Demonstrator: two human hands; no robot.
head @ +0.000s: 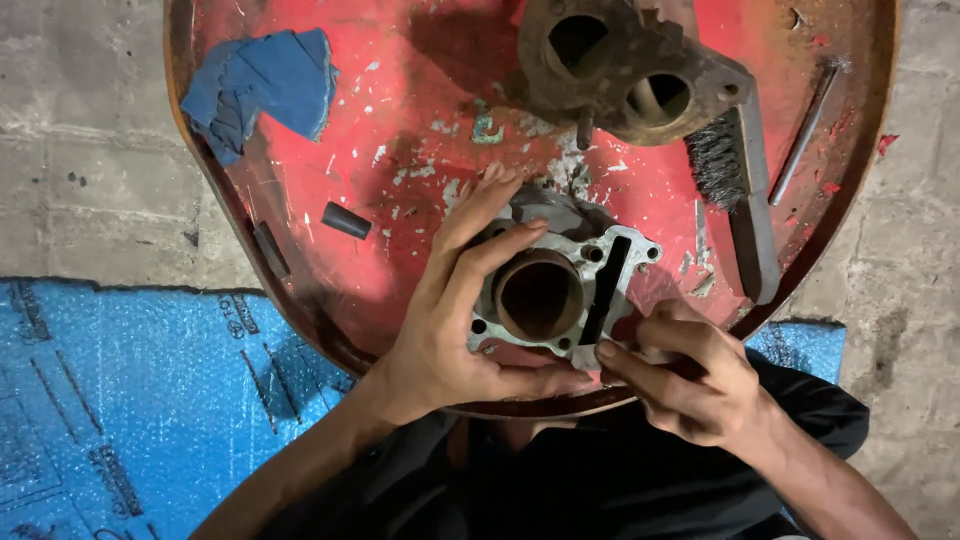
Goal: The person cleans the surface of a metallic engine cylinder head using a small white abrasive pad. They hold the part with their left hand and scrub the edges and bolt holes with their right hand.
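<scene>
A grey metal engine cylinder block [556,292] with a round bore and a dark slot sits at the near edge of a round red metal tray [400,120]. My left hand [455,310] wraps around its left side, fingers over the top and thumb under the front. My right hand [680,370] presses its fingertips against the block's lower right corner; whether it pinches a small dark piece there is unclear.
On the tray lie a rusty two-hole metal casting [625,70], a wire brush [745,180], a thin metal rod [805,130], a crumpled blue cloth [260,85] and a small dark tube [346,220]. Blue bubble sheet [120,400] covers the concrete floor at left.
</scene>
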